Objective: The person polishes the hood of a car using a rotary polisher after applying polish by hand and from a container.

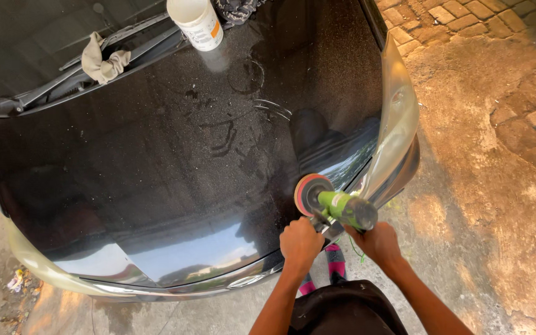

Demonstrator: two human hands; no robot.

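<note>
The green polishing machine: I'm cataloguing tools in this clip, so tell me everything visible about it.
The green polishing machine has a bright green, plastic-looking body with a darker rear end and a round pad with a reddish-orange rim at its front. It lies roughly level, pad pressed to the right front edge of the dark glossy car hood. The left hand grips a handle beneath it; the right hand holds its rear. A thin green cord hangs below.

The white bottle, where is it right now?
In the head view, the white bottle stands at the hood's far edge, right of the crumpled rag.
</note>
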